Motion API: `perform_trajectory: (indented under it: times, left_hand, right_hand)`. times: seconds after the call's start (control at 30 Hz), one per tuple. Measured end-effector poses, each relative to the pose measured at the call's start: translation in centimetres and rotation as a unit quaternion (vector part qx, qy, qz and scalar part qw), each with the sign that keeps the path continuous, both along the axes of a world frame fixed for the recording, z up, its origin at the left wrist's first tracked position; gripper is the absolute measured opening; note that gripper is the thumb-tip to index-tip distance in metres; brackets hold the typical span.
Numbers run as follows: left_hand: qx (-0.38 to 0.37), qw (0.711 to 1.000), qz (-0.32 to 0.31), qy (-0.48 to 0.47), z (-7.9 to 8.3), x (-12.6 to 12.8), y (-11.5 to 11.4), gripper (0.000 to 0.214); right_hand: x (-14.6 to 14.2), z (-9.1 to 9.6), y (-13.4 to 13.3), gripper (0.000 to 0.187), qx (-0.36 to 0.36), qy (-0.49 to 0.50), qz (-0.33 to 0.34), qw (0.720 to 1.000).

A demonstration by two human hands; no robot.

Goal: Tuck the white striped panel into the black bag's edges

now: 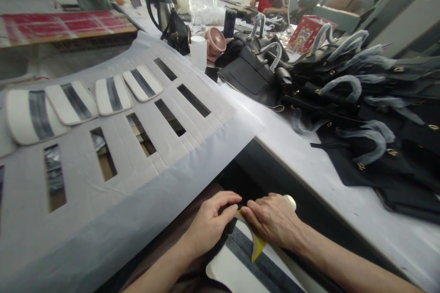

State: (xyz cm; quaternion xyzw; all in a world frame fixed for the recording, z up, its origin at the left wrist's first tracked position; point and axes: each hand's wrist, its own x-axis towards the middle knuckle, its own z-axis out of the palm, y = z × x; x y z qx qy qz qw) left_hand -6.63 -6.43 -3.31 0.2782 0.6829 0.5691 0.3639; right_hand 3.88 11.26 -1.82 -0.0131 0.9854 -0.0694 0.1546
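Low in the head view, both my hands meet over a white rounded panel with a dark grey stripe [240, 263] that lies on my lap. My left hand [210, 223] is closed, its fingertips pinching the panel's dark top edge. My right hand [273, 219] is closed around a tool with a cream knob handle [290, 201]; a yellow piece [257, 245] sticks out beneath it onto the stripe. What lies between the fingertips is hidden.
A grey sheet with several rectangular slots [113, 155] covers the table on the left, with several white striped panels [72, 103] on it. A pile of black bags with wrapped handles [360, 100] fills the right. Kettle [161, 9], white cup [198, 52], pink fan [215, 42] and other people sit farther back.
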Motion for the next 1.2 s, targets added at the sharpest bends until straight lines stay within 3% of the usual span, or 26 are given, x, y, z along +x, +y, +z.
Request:
perform_trajectory:
  times: [0.1,0.17,0.37,0.57,0.63,0.73,0.87,0.97,1.07,1.2]
  left_hand:
    - [-0.016,0.98,-0.049,-0.193,-0.9,-0.6,0.8,0.033]
    - [-0.027,0.963,-0.05,-0.262,-1.4,-0.8,1.3,0.035]
    - [-0.061,0.948,-0.068,-0.304,-2.4,-1.7,2.2,0.037]
    - [-0.069,0.932,-0.08,-0.347,-2.8,-1.9,2.5,0.037]
    - [-0.078,0.935,-0.086,-0.335,-2.8,-2.0,2.6,0.037]
    - [-0.091,0.944,-0.099,-0.303,-2.9,-2.1,2.8,0.035]
    - [-0.108,0.957,-0.119,-0.241,-3.0,-2.3,3.2,0.032]
    - [-0.118,0.964,-0.126,-0.201,-3.0,-2.2,3.4,0.031]
    - [-0.117,0.973,-0.13,-0.154,-3.0,-2.0,3.4,0.03]
    - [-0.107,0.98,-0.136,-0.098,-3.0,-2.0,3.3,0.031]
  right_hand:
    - [0.1,0.2,-0.2,0.055,-0.002,0.006,-0.005,1.0]
    - [0.0,0.4,-0.3,0.054,-0.004,0.012,-0.004,1.0]
    - [1.1,1.1,-0.4,0.05,0.009,0.024,-0.036,0.999]
    - [4.6,2.0,-0.4,0.049,0.019,-0.025,-0.182,0.983]
    - [5.7,2.6,0.0,0.048,-0.024,-0.056,-0.256,0.965]
    - [6.6,3.3,0.9,0.049,-0.162,-0.084,-0.34,0.922]
    - [6.5,3.5,1.8,0.054,-0.378,-0.058,-0.351,0.855]
    - [5.2,3.1,1.9,0.063,-0.487,-0.044,-0.334,0.806]
    - [3.0,2.5,1.2,0.068,-0.509,-0.043,-0.362,0.779]
    - [0.3,1.5,0.0,0.028,-0.478,-0.046,-0.395,0.783]
